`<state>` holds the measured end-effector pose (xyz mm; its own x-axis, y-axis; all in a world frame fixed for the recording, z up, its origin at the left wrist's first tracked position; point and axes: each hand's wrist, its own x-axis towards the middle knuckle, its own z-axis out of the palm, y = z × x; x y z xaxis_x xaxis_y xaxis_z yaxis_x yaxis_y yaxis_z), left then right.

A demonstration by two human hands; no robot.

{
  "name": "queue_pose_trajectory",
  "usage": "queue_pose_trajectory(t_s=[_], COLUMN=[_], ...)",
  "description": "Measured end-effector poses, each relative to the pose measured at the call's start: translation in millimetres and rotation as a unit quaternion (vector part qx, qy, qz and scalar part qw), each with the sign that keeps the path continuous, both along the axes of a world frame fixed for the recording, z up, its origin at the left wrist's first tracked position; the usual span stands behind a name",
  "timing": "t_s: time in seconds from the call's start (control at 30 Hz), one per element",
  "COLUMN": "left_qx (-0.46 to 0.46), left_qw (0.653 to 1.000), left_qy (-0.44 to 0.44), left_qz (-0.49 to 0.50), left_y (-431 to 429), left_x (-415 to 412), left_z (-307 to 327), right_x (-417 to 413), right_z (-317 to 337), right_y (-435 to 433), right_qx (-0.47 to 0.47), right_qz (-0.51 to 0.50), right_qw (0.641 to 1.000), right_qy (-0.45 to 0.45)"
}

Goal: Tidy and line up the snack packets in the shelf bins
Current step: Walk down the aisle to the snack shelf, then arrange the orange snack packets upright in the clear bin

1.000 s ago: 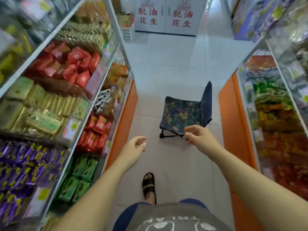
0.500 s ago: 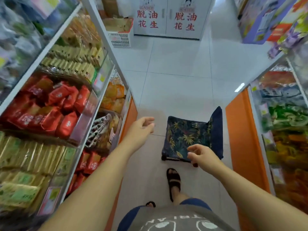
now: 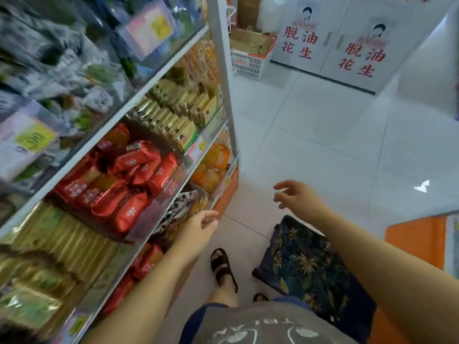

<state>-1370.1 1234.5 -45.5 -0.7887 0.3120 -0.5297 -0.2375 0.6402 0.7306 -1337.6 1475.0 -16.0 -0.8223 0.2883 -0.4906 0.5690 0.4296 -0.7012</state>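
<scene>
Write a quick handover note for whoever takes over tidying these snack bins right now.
Left hand: empty, fingers loosely curled, just below the bin of red packets.
Right hand: empty, fingers spread, over the aisle above the folding stool.
The red packets lie jumbled. The gold packets in the bin beyond stand in neat rows.
Left to do: line up the red ones. Nothing is held yet.
</scene>
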Motion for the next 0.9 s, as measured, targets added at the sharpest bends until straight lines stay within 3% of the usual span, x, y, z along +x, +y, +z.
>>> queue_pose_trajectory(t_s=[0.53, 0.73, 0.9], left_qx=[0.002, 0.021, 0.016], left_qw=[0.999, 0.996, 0.979], left_qy=[0.032, 0.009, 0.015], left_qz=[0.005, 0.083, 0.204], left_y=[17, 23, 47], left_x=[-141, -157, -162], left_z=[3, -6, -21], right_x=[-121, -173, -234], right_z=[-37, -49, -54], right_y=[-32, -16, 2], right_qx=[0.005, 0.031, 0.050], right_qz=[0.101, 0.195, 0.340], right_qw=[0.992, 0.976, 0.934], right_qy=[-0.068, -0.094, -0.095])
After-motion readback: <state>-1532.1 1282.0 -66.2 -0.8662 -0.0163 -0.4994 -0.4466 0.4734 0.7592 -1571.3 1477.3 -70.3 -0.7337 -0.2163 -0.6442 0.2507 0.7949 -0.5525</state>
